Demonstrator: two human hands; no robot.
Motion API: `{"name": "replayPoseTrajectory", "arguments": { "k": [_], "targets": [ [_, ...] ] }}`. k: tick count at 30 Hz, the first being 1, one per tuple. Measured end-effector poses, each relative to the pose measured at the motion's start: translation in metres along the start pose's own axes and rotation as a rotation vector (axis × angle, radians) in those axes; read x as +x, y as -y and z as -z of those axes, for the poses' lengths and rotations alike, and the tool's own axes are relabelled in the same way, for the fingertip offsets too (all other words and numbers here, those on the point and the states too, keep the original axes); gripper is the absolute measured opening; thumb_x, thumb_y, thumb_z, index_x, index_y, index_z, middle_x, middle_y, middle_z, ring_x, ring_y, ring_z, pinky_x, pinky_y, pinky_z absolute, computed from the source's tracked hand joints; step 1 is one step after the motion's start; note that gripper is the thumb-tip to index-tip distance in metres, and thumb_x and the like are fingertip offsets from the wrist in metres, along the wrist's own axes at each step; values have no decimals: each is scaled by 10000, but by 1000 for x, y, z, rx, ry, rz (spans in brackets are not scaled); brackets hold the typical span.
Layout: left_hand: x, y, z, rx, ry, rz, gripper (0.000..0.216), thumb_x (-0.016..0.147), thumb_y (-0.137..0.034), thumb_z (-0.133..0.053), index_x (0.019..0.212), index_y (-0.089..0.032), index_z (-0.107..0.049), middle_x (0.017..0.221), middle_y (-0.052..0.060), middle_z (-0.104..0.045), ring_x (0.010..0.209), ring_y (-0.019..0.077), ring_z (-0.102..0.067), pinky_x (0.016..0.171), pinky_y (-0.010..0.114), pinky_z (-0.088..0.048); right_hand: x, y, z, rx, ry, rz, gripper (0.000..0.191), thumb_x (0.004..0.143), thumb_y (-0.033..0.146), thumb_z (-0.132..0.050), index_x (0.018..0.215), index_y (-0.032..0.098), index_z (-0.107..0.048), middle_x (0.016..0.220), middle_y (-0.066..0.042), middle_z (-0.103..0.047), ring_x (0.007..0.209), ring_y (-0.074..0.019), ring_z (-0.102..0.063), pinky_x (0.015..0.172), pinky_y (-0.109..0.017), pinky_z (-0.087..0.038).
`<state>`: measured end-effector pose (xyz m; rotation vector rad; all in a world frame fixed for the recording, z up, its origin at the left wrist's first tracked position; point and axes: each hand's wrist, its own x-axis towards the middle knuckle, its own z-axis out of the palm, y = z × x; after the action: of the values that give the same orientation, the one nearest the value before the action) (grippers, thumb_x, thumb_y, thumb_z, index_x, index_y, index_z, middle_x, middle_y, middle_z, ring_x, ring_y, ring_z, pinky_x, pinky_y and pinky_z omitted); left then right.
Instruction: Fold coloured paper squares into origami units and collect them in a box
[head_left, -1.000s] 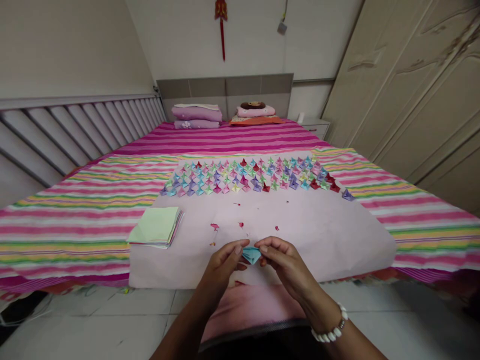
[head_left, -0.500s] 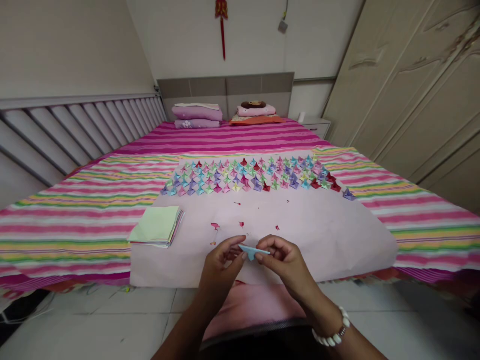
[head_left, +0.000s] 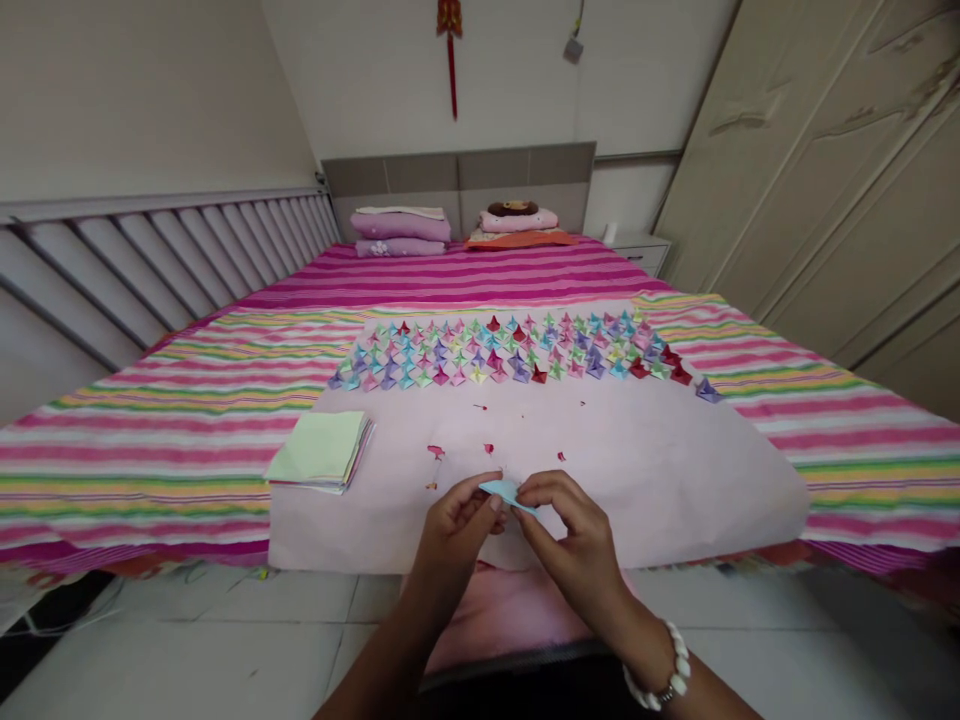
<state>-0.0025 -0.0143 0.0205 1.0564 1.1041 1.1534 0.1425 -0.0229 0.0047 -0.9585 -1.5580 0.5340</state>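
A small folded piece of light blue paper [head_left: 504, 489] is pinched between my two hands, above the near part of the large pale sheet [head_left: 652, 480]. My left hand [head_left: 459, 520] grips its left end, thumb below and fingers behind. My right hand [head_left: 574, 520] holds its right end between thumb and fingertips, with a white bead bracelet on that wrist. Rows of small folded paper pieces [head_left: 517, 370] in many colours stand at the far side of the sheet. To the left lies a stack of square paper [head_left: 319, 447], pale green on top.
Small printed red and pink marks [head_left: 436, 452] dot the sheet's middle. The sheet lies on a striped bedspread [head_left: 150, 440]. Folded bedding [head_left: 401, 228] is piled by the headboard [head_left: 390, 175]. A white rail [head_left: 187, 260] runs along the left; a wardrobe [head_left: 817, 190] stands right.
The blue paper has been turned in my fingers, so a broader face of it now shows. My right fingers have shifted along its edge. The whole view has moved slightly.
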Motion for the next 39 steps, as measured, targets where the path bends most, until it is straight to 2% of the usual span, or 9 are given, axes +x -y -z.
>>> {"name": "replayPoseTrajectory", "arguments": {
  "k": [8,16,39],
  "targets": [
    [-1,-1,1,-41,14,11,358,688,-310,-689,1003,-141,-667,701,6,-668,713,153,-624,687,284,-509,1,0,-1,4,-1,-15,144,803,90,-588,798,229,-627,841,-49,-614,814,-199,-598,717,-329,-483],
    [1,4,2,-137,22,26,274,707,-261,-663,953,-142,-677,672,2,-659,683,131,-600,663,252,-481,0,-1,-1,-50,2,73,158,813,76,-565,835,225,-612,874,-53,-612,836,-195,-603,719,-329,-497],
    [2,1,3,-131,-33,76,279,648,-202,-611,909,-137,-685,646,-2,-650,640,114,-553,605,222,-419,-2,3,-6,-69,36,135,187,806,28,-558,859,198,-616,890,-60,-596,841,-183,-601,721,-308,-500]
  ]
}}
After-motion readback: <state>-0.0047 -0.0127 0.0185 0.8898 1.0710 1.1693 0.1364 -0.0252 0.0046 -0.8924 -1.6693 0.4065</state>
